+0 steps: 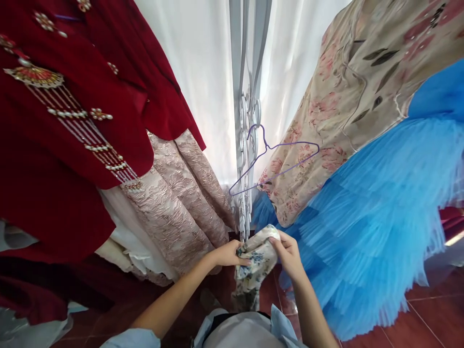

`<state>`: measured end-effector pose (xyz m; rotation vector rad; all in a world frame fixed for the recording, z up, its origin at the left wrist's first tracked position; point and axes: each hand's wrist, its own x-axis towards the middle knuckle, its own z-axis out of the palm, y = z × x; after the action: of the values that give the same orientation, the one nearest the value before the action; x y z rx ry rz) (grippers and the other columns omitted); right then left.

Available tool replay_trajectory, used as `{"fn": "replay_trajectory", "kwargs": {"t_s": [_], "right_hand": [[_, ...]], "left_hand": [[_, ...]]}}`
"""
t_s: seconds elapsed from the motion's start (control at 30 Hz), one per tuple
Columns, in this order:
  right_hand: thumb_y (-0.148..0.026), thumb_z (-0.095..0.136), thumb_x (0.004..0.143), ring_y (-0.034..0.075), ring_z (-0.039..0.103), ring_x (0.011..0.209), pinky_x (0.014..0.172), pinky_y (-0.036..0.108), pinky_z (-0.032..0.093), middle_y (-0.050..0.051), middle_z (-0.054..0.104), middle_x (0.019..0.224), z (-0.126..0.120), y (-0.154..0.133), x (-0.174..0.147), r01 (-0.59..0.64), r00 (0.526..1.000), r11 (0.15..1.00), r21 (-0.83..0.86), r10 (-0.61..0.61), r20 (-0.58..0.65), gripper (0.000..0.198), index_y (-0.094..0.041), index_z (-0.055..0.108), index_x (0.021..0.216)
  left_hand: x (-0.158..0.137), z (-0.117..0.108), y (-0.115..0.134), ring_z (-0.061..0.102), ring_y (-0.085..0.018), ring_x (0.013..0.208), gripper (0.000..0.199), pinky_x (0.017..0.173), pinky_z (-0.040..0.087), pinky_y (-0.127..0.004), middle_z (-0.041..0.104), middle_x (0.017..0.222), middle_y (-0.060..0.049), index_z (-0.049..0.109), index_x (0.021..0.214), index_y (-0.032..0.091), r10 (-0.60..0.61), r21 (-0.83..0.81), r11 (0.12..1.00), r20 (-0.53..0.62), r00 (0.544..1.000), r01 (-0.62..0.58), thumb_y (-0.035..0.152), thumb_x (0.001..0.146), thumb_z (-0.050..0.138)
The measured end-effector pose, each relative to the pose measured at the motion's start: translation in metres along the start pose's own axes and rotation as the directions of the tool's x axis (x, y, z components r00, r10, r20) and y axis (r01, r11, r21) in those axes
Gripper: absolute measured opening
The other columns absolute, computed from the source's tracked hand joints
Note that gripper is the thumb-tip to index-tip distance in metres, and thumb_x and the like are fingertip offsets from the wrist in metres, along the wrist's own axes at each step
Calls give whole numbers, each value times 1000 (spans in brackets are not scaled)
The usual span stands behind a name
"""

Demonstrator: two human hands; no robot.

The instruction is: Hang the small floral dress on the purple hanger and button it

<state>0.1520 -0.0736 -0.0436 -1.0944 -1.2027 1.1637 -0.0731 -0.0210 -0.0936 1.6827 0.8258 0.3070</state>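
Observation:
Low in front of my body hangs a cream cloth garment with a blue floral print [255, 263], held between both hands. My left hand [230, 253] grips its left side, with the thumb lying over the fabric. At the upper right edge, my right hand [288, 249] pinches the cloth between thumb and fingers. The garment's lower part droops toward the floor, and its full shape is hidden in folds. Above my hands, a bare purple wire hanger [273, 157] hooks onto a white metal rack [243, 145], apart from the garment.
To the left hang a dark red velvet jacket [119, 96] with beaded trim and a pink brocade skirt [181, 193]. On the right are a beige floral dress [319, 111] and a blue ruffled tulle gown [355, 232]. White curtains [188, 53] stand behind, over a red tiled floor [427, 316].

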Motion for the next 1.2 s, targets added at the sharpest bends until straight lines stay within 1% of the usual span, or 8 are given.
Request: {"fn": "replay_trajectory", "kwargs": {"t_s": [0.1, 0.3, 0.5, 0.67, 0.87, 0.97, 1.03, 1.2], "right_hand": [[-51, 73, 78, 18, 59, 55, 50, 26, 45, 4, 70, 66, -15, -9, -3, -92, 994, 991, 101, 97, -56, 37, -16, 77, 88], [-53, 78, 67, 20, 57, 43, 40, 27, 42, 7, 68, 56, -54, -8, -4, -47, 977, 986, 161, 79, -200, 40, -15, 77, 76], [-45, 79, 62, 26, 68, 53, 48, 32, 53, 9, 72, 62, -90, 1, 4, 80, 902, 971, 227, 26, -432, 35, -15, 77, 79], [-39, 78, 64, 18, 66, 53, 50, 28, 53, 6, 75, 73, -103, -3, 11, 210, 792, 942, 261, -7, -611, 31, -15, 74, 83], [-33, 75, 60, 20, 65, 50, 44, 29, 51, 4, 73, 68, -117, -6, 14, 287, 747, 923, 257, -47, -664, 28, -14, 74, 81], [-33, 77, 61, 20, 63, 47, 41, 29, 48, 4, 73, 66, -119, -4, 12, 244, 802, 949, 198, -83, -591, 27, -15, 74, 81], [-36, 79, 63, 19, 61, 45, 40, 28, 46, 3, 71, 63, -117, -2, 11, 207, 840, 963, 171, -85, -536, 28, -15, 74, 80], [-45, 80, 65, 18, 60, 50, 47, 28, 47, 2, 70, 65, -109, 6, 13, 170, 850, 969, 181, -51, -525, 34, -16, 75, 81]], "left_hand": [[-4, -21, -8, 63, -24, 90, 49, 85, 50, -33, 70, 90, -6, 73, 85, 15, 84, -6, 996, -35, 996, -84, 62, 70, 77], [-16, -66, 14, 46, -14, 62, 57, 55, 35, -23, 48, 58, 1, 64, 64, 13, 79, 53, 995, 49, 996, -81, 69, 77, 67], [-47, -75, 51, 45, -14, 67, 41, 56, 32, -22, 54, 69, 0, 67, 77, 14, 52, 115, 993, -172, 984, -33, 54, 86, 62], [-86, -102, 89, 48, -12, 65, 32, 59, 34, -21, 55, 67, 1, 65, 71, 14, 19, 282, 959, -54, 998, -3, 44, 82, 70], [-111, -142, 113, 53, -15, 63, 35, 59, 39, -23, 58, 64, -2, 66, 62, 16, 209, 328, 941, -365, 907, -85, 43, 84, 70], [-98, -167, 117, 57, -18, 68, 29, 61, 45, -25, 63, 70, -4, 69, 63, 17, 352, 234, 936, -601, 718, -263, 41, 75, 80], [-77, -180, 116, 61, -19, 75, 26, 65, 48, -25, 66, 75, -5, 69, 65, 16, 317, 91, 929, -693, 648, -358, 36, 67, 85], [-9, -188, 109, 69, -24, 84, 23, 73, 53, -28, 70, 74, -5, 72, 76, 15, 86, -327, 862, -661, 746, -388, 30, 64, 85]]}}
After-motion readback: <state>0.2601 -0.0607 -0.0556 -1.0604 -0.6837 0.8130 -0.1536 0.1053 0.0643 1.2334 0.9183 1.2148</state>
